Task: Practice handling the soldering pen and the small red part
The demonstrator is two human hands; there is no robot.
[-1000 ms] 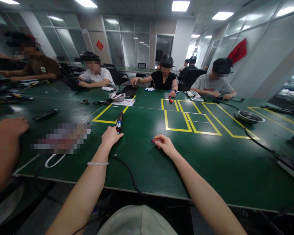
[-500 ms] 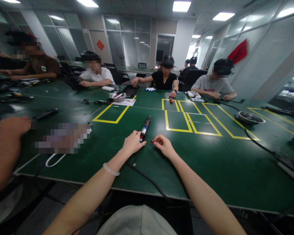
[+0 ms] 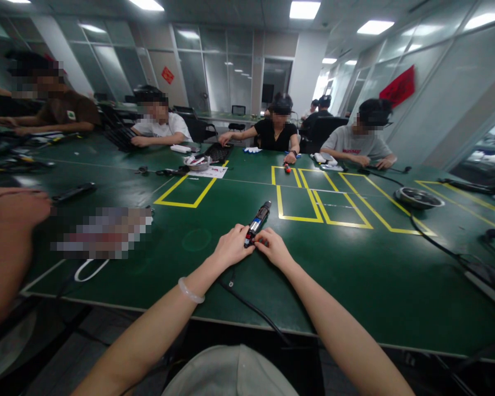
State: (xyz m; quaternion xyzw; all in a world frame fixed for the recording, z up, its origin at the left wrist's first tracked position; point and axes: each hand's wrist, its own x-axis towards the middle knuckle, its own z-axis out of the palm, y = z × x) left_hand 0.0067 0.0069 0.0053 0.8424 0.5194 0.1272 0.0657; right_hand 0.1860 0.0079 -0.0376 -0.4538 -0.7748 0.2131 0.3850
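An electric screwdriver (image 3: 257, 220) lies slanted on the green table, its tip pointing away from me and to the right. Its inner parts seem exposed: a silver and blue section in the middle, with red near the rear end. My left hand (image 3: 233, 246) is closed around the rear part of it from the left. My right hand (image 3: 274, 245) has thumb and fingers pinched together against that rear end from the right. Whatever sits in the pinch is hidden by the fingertips. A black cable (image 3: 256, 308) runs below my hands to the table edge.
Yellow tape outlines (image 3: 301, 218) mark the table ahead. A metal bowl (image 3: 198, 163) with small parts stands beyond, left of centre. At right is a round speaker-like part (image 3: 419, 198) with a cable. Several co-workers sit opposite; a neighbour's arm (image 3: 16, 231) rests at left.
My right hand, which showed a small red piece in its pinch, has come in to touch the screwdriver's rear. The screwdriver and my left hand have shifted right, the tip turning further right.
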